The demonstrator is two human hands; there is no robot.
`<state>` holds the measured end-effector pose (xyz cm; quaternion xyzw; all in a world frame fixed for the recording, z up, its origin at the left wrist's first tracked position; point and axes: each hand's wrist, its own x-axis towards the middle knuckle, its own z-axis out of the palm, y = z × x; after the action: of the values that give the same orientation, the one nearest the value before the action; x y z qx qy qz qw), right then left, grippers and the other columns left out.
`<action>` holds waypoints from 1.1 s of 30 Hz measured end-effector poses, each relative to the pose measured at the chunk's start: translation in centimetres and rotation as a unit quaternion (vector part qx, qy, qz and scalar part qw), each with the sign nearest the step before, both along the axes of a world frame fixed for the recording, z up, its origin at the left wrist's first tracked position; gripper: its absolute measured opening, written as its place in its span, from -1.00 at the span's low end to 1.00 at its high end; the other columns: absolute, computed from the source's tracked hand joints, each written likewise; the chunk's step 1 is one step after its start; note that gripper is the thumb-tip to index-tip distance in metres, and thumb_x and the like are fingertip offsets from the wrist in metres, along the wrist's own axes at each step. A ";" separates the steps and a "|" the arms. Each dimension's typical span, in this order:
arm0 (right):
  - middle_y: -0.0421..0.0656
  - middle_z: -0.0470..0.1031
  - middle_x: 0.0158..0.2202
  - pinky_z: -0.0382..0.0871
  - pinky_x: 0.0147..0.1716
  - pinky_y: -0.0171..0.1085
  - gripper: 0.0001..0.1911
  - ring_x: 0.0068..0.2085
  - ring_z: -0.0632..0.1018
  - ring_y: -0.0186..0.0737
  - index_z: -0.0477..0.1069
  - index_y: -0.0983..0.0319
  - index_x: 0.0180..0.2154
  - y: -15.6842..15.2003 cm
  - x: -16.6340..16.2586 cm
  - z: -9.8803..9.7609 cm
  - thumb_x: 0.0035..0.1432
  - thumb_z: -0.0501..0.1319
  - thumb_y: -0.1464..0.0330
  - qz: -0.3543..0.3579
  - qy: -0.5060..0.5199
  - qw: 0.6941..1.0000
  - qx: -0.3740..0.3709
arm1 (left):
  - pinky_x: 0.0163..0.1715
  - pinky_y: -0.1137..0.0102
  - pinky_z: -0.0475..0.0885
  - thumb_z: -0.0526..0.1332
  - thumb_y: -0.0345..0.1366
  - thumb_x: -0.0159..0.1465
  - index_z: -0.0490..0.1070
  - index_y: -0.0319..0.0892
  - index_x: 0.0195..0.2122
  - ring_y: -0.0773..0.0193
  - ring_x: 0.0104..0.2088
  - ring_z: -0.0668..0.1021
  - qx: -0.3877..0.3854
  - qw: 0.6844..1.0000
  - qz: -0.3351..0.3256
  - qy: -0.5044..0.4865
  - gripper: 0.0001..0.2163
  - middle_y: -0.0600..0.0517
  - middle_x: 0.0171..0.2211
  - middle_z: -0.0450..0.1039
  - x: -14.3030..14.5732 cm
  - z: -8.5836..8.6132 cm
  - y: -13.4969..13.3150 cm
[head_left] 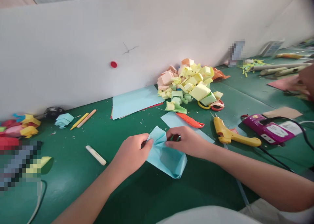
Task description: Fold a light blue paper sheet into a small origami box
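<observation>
A light blue sheet of folded paper [169,158] is held up over the green table, creased into a shallow box shape at its near right end. My left hand [136,152] pinches its left edge between thumb and fingers. Across from it, my right hand [187,140] grips the paper's upper right edge, fingers curled and partly hidden. Just behind the right hand lie a flat blue paper piece [169,119] and an orange-red cutter [190,120]. To the right of that hand rests a yellow glue gun [225,132].
A heap of folded paper boxes [193,81] stands against the white partition [73,54], scissors [217,105] beside it. Blue sheets [134,101] lie left of the heap. A purple power strip [268,129] with cables is at right. A white stick [95,155] and colourful folded paper [22,129] are at left.
</observation>
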<state>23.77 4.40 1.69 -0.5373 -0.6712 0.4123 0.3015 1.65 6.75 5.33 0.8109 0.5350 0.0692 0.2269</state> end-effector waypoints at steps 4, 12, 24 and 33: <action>-0.22 0.54 -0.27 0.41 -0.32 -0.23 -0.85 -0.31 0.51 -0.23 0.47 0.15 -0.23 0.2 0.2 -0.7 0.11 0.32 0.30 -0.010 0.021 1.000 0.004 | -0.57 0.39 0.04 0.16 -0.17 0.32 0.10 -0.10 -0.52 0.31 -0.59 0.24 0.017 0.999 0.007 0.041 -0.68 0.17 -0.61 0.19 0.2 -0.3 0.2; -0.26 0.46 -0.31 0.41 -0.36 -0.24 -0.62 -0.34 0.50 -0.25 0.39 0.08 0.00 0.6 0.3 -2.0 0.14 0.33 0.31 0.010 0.074 0.997 -0.009 | -0.55 0.40 0.15 0.34 -0.14 0.21 0.31 -0.09 -0.43 0.26 -0.53 0.42 0.003 1.000 0.011 0.028 -0.76 0.17 -0.53 0.39 0.1 -1.1 1.1; -0.21 0.51 -0.30 0.40 -0.29 -0.24 -0.86 -0.30 0.53 -0.26 0.57 0.13 -0.26 0.4 0.1 -1.4 0.17 0.25 0.42 0.056 0.062 0.995 0.047 | 0.11 -0.01 0.38 0.30 -0.56 0.23 0.56 -0.04 -0.23 -0.13 0.23 0.31 0.323 0.932 -0.161 -0.049 -0.77 -0.08 0.27 0.23 -0.4 -3.3 1.0; -0.20 0.52 -0.28 0.41 -0.28 -0.26 -0.83 -0.30 0.54 -0.26 0.60 0.13 -0.28 0.4 0.1 -1.5 0.14 0.25 0.46 0.064 0.061 0.995 0.050 | 0.04 0.02 0.36 0.20 -0.61 0.26 0.59 -0.01 -0.39 -0.05 0.12 0.39 0.303 0.929 -0.196 -0.078 -0.69 -0.01 0.13 0.39 -0.3 -3.0 0.8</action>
<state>23.82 4.79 0.18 -0.4520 -0.7040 0.4286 0.3411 1.35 7.54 2.32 0.9220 0.2995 0.2445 0.0207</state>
